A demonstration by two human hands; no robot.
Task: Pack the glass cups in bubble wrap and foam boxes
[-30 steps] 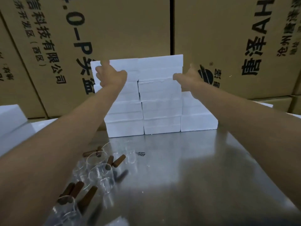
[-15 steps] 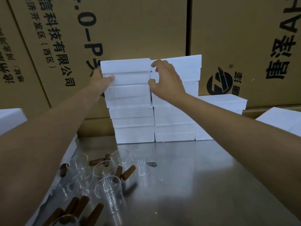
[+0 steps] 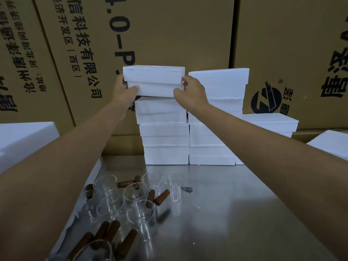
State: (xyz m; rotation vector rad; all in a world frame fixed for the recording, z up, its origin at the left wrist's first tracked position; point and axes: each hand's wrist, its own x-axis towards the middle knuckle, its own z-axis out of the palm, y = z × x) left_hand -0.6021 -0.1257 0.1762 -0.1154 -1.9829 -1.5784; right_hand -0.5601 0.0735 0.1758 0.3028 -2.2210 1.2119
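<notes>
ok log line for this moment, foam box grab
step: take top foam box off left stack | left hand: grips left end | right hand: grips right end | glass cups: unwrapped on table

Dim overall, with a cool blue cast on the white foam boxes (image 3: 165, 134) and a muddy brown on the cardboard cartons (image 3: 169, 31) behind. Soft overhead light, mirrored as a pale glare patch on the steel table (image 3: 235, 213) near centre. Faint, diffuse shadows beneath the glass cups (image 3: 140, 215). Strong wide-angle bending at left and right edges, printed lettering leaning outward. Forearms nearest the lens dark and soft; near-left corner blurred. Centre reasonably sharp.
</notes>
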